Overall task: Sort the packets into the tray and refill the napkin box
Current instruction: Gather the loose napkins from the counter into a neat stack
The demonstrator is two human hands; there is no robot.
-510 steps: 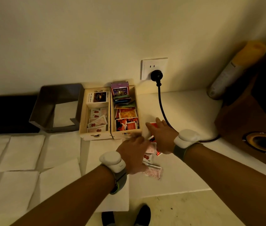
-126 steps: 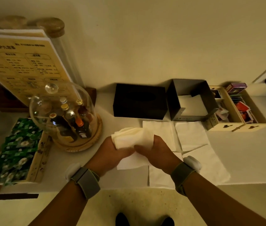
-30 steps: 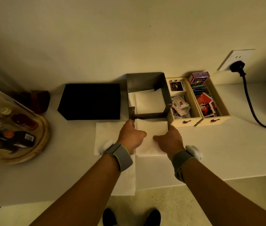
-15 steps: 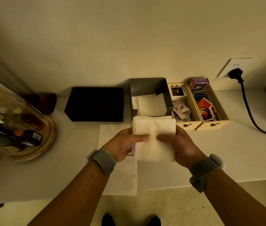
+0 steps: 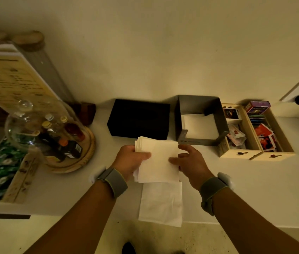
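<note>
You've got soft, matt white paper napkins (image 5: 157, 162) there, slightly textured. The napkin box (image 5: 200, 105) looks like dull grey sheet metal, smooth. Beside it, the tray (image 5: 240, 154) is pale unfinished wood, its packets (image 5: 263, 133) glossy printed foil or plastic. The table (image 5: 254, 189) reads smooth and matt white. Off left, your dome (image 5: 35, 123) is clear shiny glass on a wooden base (image 5: 82, 160).

We are finding no text that we can actually read. Far to the left of the left hand (image 5: 130, 160), a leaning menu board (image 5: 11, 83) is carrying rows of dark print, all blurred. Right of the right hand (image 5: 190, 163), the purple box (image 5: 258, 106) and the packets (image 5: 263, 133) in the wooden tray (image 5: 240, 153) are showing only pictures and colour.
</note>
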